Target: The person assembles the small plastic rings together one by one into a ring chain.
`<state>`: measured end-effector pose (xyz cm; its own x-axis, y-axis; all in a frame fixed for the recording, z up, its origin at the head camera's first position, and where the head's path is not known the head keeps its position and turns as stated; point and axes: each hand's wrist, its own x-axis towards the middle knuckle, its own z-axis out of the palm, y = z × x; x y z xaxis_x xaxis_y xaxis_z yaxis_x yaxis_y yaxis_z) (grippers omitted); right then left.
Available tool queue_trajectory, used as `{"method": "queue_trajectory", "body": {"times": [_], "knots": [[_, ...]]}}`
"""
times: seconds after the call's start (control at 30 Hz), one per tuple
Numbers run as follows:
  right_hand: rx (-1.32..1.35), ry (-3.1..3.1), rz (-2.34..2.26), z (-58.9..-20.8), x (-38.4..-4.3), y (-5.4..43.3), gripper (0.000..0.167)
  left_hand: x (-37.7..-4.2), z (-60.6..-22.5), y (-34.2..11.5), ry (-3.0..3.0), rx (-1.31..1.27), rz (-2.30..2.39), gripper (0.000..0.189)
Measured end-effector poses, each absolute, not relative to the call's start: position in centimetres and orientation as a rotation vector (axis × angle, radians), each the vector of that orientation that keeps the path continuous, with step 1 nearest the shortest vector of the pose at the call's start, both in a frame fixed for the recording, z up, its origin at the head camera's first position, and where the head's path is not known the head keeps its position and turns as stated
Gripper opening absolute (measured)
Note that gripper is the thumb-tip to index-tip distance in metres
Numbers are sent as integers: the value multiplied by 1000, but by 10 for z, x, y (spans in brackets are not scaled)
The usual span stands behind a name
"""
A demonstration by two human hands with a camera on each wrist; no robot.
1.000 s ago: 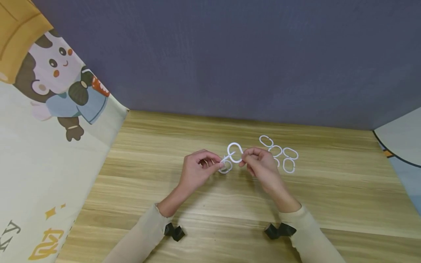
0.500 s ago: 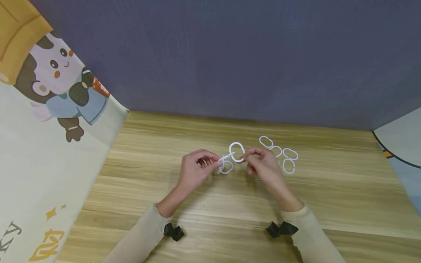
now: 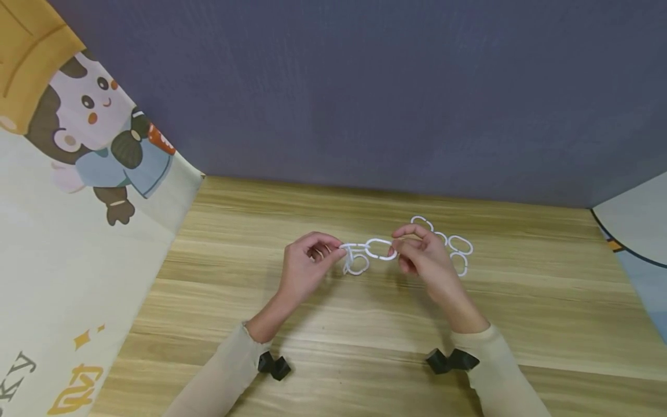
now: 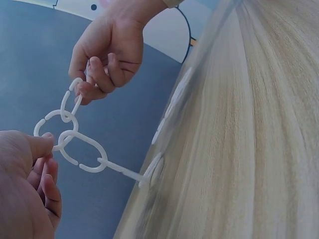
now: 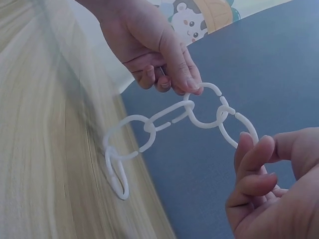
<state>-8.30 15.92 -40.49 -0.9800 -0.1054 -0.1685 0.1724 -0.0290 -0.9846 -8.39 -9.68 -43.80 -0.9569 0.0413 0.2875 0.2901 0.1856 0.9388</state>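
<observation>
My left hand [image 3: 310,263] pinches a white plastic chain link [image 5: 204,119] between thumb and forefinger. Threaded through that link is the end link [image 3: 380,249], which my right hand [image 3: 429,260] pinches at its far side. The two links stretch nearly level between the hands. From the left hand's link more joined links [image 4: 84,149] hang down, the lowest [image 5: 117,174] reaching the tabletop. Each link is an oval with a small gap in one side. In the right wrist view my right fingers [image 5: 254,184] are curled and partly cover the end link.
Several loose white links [image 3: 461,244] lie on the wooden table [image 3: 333,347] right of and behind my right hand, which partly hides them. A dark blue wall [image 3: 365,98] rises behind the table, and a printed cartoon panel [image 3: 94,116] borders the left side.
The end link has turned from steeply tilted to lying sideways. My right hand has shifted a little right and its forefinger has lifted; my left hand has edged left.
</observation>
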Motion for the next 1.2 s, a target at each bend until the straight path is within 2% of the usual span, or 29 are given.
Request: {"method": "queue_trajectory", "body": {"times": [0.47,0.9,1.2], "knots": [[-2,1980,-2145,-405,-79,157,7,-87,-443,-98,-2393,-333,-1875,14],[-8,1958,-2139,-403,-82,156,9,-82,-438,-92,-2291,-549,-1735,22],[-75,1920,-2064,-400,-82,155,9,-81,-435,-85,-2215,-582,-1745,24]]}}
